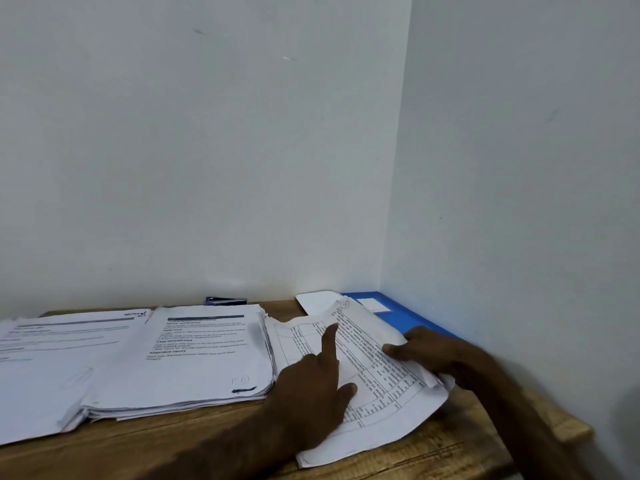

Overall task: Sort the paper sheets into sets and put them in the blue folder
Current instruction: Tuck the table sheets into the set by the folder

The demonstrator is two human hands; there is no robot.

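Foremost, a set of tabulated sheets (377,407) lies fanned and slightly askew on the wooden table (433,455), at its right end. The left hand (311,386) rests on these sheets with the index finger (330,337) held straight and laid on the printed grid, the thumb (348,389) spread out flat on the paper; it grasps nothing. The right hand (427,348) lies at the sheets' right edge, one digit on top of the paper; whether the remaining fingers curl under the edge cannot be told. Behind the right hand, the blue folder (403,318) lies closed and flat in the corner, against the right wall (519,168), partly overlapped by the tabulated sheets. A blank white sheet (317,303) lies just left of the folder. Two further piles of printed paper occupy the table: a thick middle stack (207,355) just beside the left hand, and a left stack (48,368) partly under it. A dark stapler (227,301) sits behind the middle stack, at the rear wall.
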